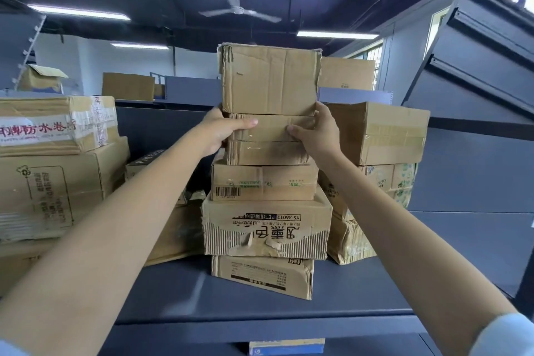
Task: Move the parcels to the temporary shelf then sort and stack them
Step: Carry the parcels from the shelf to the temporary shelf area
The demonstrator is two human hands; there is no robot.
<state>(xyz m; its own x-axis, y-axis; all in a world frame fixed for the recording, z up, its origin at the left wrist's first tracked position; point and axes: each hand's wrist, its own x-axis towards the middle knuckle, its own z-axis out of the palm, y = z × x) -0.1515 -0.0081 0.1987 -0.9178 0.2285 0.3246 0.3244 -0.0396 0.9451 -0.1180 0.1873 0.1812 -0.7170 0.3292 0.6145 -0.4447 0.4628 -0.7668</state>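
At the bottom of the frame the front edge of the dark grey shelf (260,292) is seen, and below it, at bottom centre, a strip of a blue-and-white box (286,346) is just visible. Two bare forearms are stretched from the lower corners toward the centre of the frame. A stack of parcels is stood on the shelf at centre: a flat printed carton (263,276) at the bottom, a wider torn carton (267,225) with dark lettering on it, then a barcoded carton (264,183). Above these, a taped box (268,139) is gripped from both sides. The left hand (222,130) is wrapped around its left edge with the thumb laid across the front; the right hand (316,131) is wrapped around its right edge, thumb likewise on the front. Whether the taped box is resting on the barcoded carton or held just clear of it cannot be told. A taller plain box (270,79) is carried on top of the taped box.

At the left of the frame large cartons (55,170) with red lettering are piled; at the right, a taped carton (378,133) is set on green-printed boxes (401,179). Farther back, more cartons (128,86) are placed on distant shelving, and a ceiling fan (238,10) is seen at top centre.
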